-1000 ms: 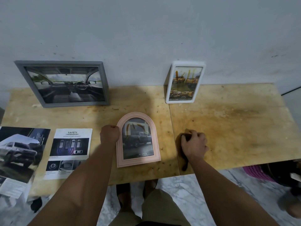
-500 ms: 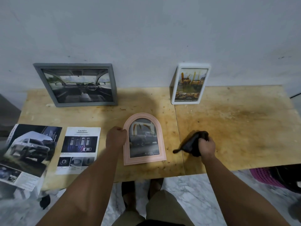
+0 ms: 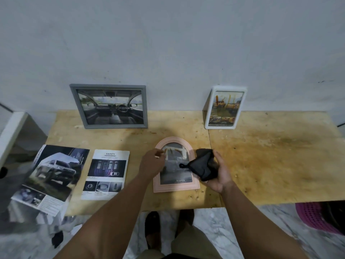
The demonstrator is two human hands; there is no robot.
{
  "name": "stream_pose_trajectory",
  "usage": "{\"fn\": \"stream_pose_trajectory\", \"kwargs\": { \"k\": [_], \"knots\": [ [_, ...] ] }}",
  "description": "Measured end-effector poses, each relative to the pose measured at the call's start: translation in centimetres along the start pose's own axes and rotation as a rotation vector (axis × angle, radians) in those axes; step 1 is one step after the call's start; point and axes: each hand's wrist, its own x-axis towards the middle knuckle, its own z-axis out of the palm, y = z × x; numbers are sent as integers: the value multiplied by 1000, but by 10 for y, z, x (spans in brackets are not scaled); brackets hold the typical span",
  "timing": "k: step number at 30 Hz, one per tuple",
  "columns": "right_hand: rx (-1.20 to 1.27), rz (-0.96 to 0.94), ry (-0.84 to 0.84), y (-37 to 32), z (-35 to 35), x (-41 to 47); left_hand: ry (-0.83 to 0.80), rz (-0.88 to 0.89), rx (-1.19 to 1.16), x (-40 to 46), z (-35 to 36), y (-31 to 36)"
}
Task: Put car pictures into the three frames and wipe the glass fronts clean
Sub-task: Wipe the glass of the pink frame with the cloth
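On the table (image 3: 280,165) the pink arched frame (image 3: 176,187) lies flat between both hands, its long axis running toward the wall. The right hand (image 3: 217,173) (nearer the glass) grips a dark cloth (image 3: 202,168); the left hand (image 3: 152,163), fingers loosely curled, rests on the frame's left edge.

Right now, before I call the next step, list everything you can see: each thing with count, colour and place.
Arched frame: 1, pink, lying flat at the table's front centre, car picture inside.
Landscape frame: 1, grey, leaning on the wall, back left.
Portrait frame: 1, white, leaning on the wall, back centre-right.
Cloth: 1, black, held over the arched frame's right edge.
Safety leaflet: 1, white and dark, left of the arched frame.
Car brochure: 1, overhanging the table's left end.
Table: 1, bare wood.
Basket: 1, pink, on the floor, right.
Left hand: over the arched frame's left edge.
Right hand: gripping the cloth.
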Motion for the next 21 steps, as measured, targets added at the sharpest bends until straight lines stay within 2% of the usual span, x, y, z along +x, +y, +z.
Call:
{"fn": "stream_pose_trajectory", "kwargs": {
  "k": [3,6,10,13,16,18,21],
  "knots": [
    [-144,-12,-15,16,19,7,-147,126,-71,-13,2,24],
    [-195,-18,17,27,34,10,-299,171,-78,-23,5,38],
    [-200,-51,20,38,49,11,-305,170,-88,-35,4,36],
    [-256,-58,1,44,57,9,-389,288,-58,-44,2,35],
    [-253,26,4,50,61,6,-461,394,25,-53,4,32],
    [-194,65,75,55,58,4,-437,299,-81,-57,3,29],
    [-57,95,174,58,51,1,-271,148,-230,-54,-3,15]
  ]
}}
